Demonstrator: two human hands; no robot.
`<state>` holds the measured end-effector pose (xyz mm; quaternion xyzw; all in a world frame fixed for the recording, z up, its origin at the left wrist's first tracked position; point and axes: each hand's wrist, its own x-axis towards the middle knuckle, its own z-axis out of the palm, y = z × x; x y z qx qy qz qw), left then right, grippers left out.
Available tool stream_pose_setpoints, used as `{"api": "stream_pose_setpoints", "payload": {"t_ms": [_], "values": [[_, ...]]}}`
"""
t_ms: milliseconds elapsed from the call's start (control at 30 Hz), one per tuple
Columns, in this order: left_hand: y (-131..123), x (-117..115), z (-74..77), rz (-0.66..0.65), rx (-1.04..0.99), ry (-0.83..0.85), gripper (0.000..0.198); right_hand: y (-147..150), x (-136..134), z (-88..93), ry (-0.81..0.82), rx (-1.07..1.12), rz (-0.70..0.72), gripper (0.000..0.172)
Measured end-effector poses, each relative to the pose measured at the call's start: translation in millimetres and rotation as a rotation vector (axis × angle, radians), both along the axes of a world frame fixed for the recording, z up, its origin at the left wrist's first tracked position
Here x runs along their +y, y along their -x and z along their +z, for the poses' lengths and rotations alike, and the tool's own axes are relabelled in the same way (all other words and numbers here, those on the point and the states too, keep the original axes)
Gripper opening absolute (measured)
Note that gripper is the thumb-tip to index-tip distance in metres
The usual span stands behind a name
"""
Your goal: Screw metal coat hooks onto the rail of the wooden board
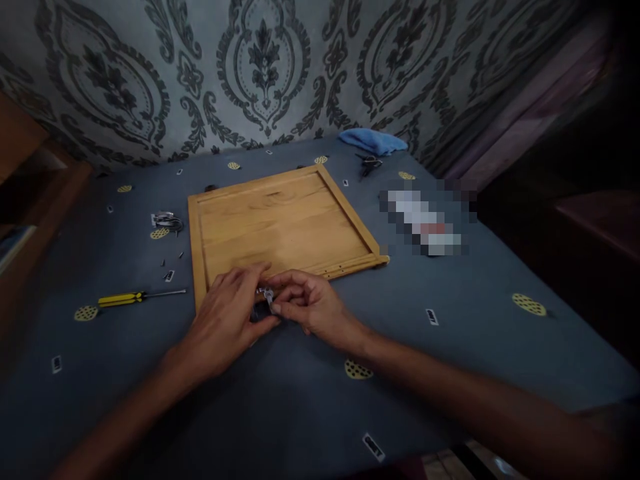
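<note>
A framed wooden panel (280, 220), like a cabinet door, lies flat on the cloth-covered surface. At its near edge, my right hand (313, 307) pinches a small shiny metal hinge (267, 294) between thumb and fingertips; its exact shape is partly hidden. My left hand (225, 317) rests over the near left part of the panel's frame, fingers stretched out and thumb apart, beside the hinge. To the left lies a screwdriver (123, 299) with a yellow handle, its shaft pointing at the panel. Several small screws (181, 255) are scattered above it.
A cluster of metal fittings (168, 221) lies left of the panel. Behind on the right are a blue cloth (373, 141) and a dark object (369, 165). A blurred-out item (425, 223) sits right of the panel. Wooden furniture (45, 193) borders the left side.
</note>
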<state>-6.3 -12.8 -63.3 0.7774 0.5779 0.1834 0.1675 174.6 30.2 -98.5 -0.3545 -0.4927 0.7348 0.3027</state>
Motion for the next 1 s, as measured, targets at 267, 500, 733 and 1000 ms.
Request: {"api": "stream_pose_setpoints", "payload": {"t_ms": [267, 500, 733, 1000], "values": [[-0.2, -1.3, 0.3, 0.001, 0.053, -0.038, 0.064, 1.8, 0.4, -0.7, -0.001, -0.027, 0.004, 0.035], [-1.0, -3.4, 1.8, 0.029, 0.063, -0.035, 0.064, -6.2, -1.1, -0.4, -0.487, -0.187, -0.058, 0.019], [-2.7, -4.7, 3.6, 0.073, 0.06, -0.004, 0.066, -24.5, 8.2, -0.7, -1.169, -0.411, 0.049, 0.021], [-1.9, -6.2, 2.5, 0.066, 0.055, -0.024, 0.067, -30.8, 5.9, -8.5, -1.341, -0.466, 0.145, 0.034]]}}
